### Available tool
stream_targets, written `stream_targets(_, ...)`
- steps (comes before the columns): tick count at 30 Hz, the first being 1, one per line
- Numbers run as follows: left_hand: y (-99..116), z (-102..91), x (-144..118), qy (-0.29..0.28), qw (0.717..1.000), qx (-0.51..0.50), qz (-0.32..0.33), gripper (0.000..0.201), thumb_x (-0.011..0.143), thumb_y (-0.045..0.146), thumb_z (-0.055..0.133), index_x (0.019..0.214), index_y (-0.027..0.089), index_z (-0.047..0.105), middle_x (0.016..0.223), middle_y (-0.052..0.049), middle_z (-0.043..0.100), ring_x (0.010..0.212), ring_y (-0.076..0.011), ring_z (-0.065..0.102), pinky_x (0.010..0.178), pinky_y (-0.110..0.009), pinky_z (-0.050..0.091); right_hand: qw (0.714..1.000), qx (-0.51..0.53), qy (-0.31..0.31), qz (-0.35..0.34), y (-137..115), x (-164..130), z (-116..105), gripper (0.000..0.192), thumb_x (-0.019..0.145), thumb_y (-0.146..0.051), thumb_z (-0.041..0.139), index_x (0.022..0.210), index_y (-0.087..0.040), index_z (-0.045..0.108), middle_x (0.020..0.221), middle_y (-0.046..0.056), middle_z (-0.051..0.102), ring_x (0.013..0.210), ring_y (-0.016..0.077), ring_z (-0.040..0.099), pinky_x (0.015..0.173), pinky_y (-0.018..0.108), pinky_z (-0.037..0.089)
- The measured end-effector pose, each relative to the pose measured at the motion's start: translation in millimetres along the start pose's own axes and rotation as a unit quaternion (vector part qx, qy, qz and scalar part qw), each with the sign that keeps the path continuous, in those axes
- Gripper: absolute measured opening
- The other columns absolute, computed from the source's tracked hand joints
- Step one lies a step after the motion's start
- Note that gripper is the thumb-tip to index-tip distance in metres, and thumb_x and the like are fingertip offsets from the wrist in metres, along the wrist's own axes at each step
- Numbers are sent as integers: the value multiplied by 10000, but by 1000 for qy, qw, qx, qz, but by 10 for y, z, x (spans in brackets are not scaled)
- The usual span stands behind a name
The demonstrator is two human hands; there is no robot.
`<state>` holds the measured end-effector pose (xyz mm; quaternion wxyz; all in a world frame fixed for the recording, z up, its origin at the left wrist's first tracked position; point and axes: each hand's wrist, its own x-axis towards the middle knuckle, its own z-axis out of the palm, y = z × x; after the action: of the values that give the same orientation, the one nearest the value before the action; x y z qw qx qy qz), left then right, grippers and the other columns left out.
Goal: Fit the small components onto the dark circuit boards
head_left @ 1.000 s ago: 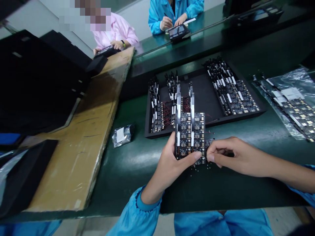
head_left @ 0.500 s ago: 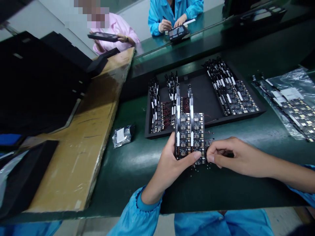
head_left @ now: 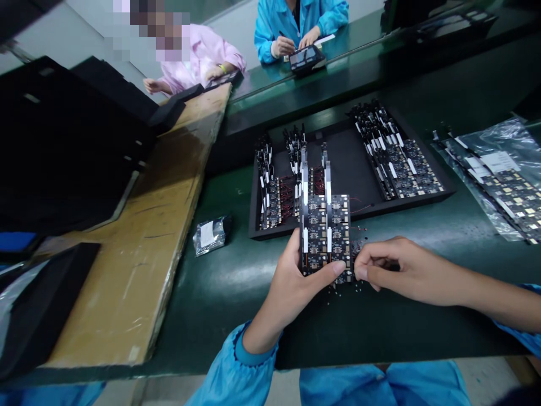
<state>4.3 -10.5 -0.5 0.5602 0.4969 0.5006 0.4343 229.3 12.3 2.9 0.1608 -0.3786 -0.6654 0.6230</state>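
Observation:
My left hand (head_left: 300, 285) grips a black circuit board panel (head_left: 338, 239) near its lower end, with the thumb across its face. Two rows of small boards and two strips with white labels show on the panel, which is tilted up above the table. Close to the panel's lower right edge, my right hand (head_left: 393, 268) is closed with fingertips pinched together. Whatever those fingertips hold is hidden or too small to name. Tiny loose bits (head_left: 359, 245) lie scattered on the green table around the panel's lower end.
Behind the panel stands a black tray (head_left: 338, 132) with circuit board panels at both sides. More panels (head_left: 513, 189) lie on a clear bag at right. A silvery packet (head_left: 210, 235) and a cardboard sheet (head_left: 139, 254) are at left. Two people (head_left: 300, 34) sit across the table.
My hands and the panel have hardly moved. Across the table, the person in pink has lowered the dark tablet-like object and moved one hand off to the left.

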Motion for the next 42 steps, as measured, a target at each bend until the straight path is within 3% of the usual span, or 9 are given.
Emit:
stream_targets(31,-2,-5,6,7,1000,2,-11,530,711,108,863,1188,220,662,1025,-98,812,883,-343,759,731,-400,626,1000,22,5,18,-59,-8,1,142,904,-327,579,825,-236,653,684,-34,658,545,110,516,491,222,363)
stream_targets(42,-30,3,10,15,1000,-8,-15,503,702,114,869,1154,211,669,982,-87,806,820,-312,757,668,-361,633,1000,14,10,5,-22,2,7,136,903,-318,575,834,-230,652,679,-26,660,530,109,496,477,225,344)
